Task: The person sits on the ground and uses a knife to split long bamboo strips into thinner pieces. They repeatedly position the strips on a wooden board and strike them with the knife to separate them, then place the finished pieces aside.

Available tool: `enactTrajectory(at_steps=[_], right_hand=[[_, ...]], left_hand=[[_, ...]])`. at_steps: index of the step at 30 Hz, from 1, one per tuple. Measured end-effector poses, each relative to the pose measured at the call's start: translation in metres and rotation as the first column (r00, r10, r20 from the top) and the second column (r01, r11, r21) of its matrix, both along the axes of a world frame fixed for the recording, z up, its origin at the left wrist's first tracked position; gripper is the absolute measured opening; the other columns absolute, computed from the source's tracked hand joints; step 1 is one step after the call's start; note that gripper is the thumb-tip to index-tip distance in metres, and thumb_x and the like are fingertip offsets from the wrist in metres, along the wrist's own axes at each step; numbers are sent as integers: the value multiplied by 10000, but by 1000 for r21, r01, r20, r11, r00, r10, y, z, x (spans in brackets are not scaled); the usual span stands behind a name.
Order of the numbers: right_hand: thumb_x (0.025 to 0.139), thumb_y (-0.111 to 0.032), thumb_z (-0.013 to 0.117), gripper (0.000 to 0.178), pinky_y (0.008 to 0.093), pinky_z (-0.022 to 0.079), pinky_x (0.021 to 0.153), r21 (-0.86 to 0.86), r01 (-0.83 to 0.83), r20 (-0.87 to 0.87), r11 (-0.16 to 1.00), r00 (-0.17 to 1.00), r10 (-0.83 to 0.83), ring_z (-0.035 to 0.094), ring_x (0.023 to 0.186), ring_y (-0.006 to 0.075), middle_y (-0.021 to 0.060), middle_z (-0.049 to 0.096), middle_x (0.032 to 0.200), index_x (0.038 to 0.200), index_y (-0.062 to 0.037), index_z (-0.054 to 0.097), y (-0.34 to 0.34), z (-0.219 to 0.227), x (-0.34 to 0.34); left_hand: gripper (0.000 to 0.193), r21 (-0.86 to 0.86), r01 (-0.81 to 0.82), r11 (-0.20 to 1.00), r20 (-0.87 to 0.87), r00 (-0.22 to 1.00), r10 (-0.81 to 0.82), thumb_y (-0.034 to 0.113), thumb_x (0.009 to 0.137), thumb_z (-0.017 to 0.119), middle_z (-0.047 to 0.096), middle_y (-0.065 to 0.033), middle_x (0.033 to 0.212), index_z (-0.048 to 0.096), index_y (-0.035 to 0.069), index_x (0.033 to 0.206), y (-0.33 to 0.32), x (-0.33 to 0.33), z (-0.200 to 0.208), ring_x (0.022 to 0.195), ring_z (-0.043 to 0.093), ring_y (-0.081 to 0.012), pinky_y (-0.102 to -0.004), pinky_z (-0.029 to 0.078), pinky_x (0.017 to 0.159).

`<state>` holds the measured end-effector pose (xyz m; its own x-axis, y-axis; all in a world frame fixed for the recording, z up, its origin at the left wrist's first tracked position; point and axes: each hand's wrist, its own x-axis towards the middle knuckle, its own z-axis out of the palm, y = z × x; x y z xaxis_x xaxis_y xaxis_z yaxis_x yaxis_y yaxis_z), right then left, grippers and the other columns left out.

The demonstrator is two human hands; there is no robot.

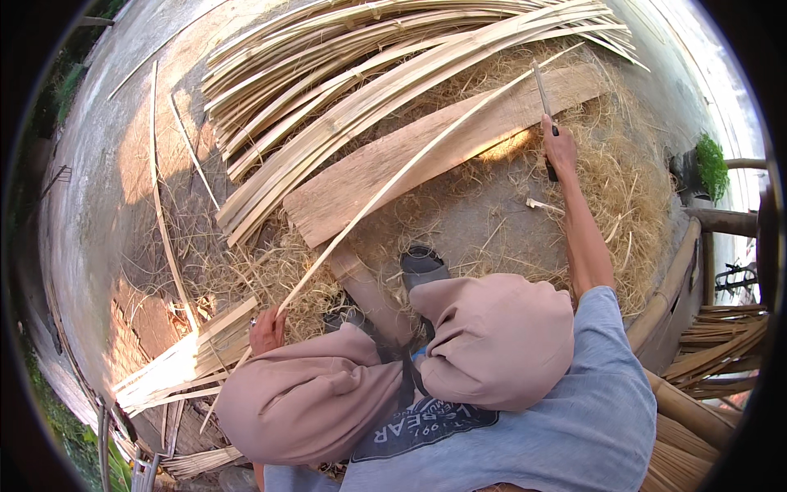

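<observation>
A long, pale bamboo strip (385,189) slants from my lower left to the far right. My left hand (267,330) is closed on its near part, beside my left knee. Stretched out to the far right, my right hand (560,148) grips a knife (543,92) by its black handle, with the thin blade pointing away from me. The blade's tip end is by the strip's far part; whether they touch, I cannot tell. Under the strip lies a flat wooden board (344,193), running across in front of my feet.
Beyond the board lies a big stack of split bamboo strips (328,98). More strips (180,369) lie beside my left hand. Curly shavings (615,197) cover the ground at right, near a potted green plant (710,168). Bamboo poles (668,275) edge the right side.
</observation>
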<state>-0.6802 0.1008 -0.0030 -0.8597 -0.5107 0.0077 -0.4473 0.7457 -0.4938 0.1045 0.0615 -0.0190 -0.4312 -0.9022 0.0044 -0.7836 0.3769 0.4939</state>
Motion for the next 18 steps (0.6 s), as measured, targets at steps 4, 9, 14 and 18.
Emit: enactTrajectory(at_steps=[4,9,14,18], right_hand=[[979,-628,566,695,521,488,701,-86,-174,60,981,982,180,664,713,417,247,645,694,782,32,655,-5,-7,97],[1003,-593,582,658,506,466,650,-133,-180,277,975,938,211,624,664,410,235,603,656,776,23,621,13,-30,204],[987,-572,641,599,491,481,642,-117,-653,141,749,735,663,625,664,400,226,622,700,826,4,615,70,3,321],[972,-569,665,550,498,517,682,11,-464,229,886,864,449,659,722,414,196,667,847,889,-27,627,54,-12,251]], left_hand=[[420,3,77,997,-206,976,-74,263,1006,696,623,-115,884,655,124,1400,-20,-130,31,736,603,-276,-397,489,675],[429,20,159,987,-4,987,-159,324,1023,663,615,-126,855,648,174,1425,-36,-181,24,716,620,-300,-410,479,642],[397,54,155,986,62,985,-159,382,1037,627,583,-126,795,679,192,1381,-38,-187,30,685,627,-323,-447,486,611],[372,91,163,982,6,986,-164,369,1042,622,568,-131,750,697,200,1365,-36,-197,29,684,609,-316,-442,461,628]])
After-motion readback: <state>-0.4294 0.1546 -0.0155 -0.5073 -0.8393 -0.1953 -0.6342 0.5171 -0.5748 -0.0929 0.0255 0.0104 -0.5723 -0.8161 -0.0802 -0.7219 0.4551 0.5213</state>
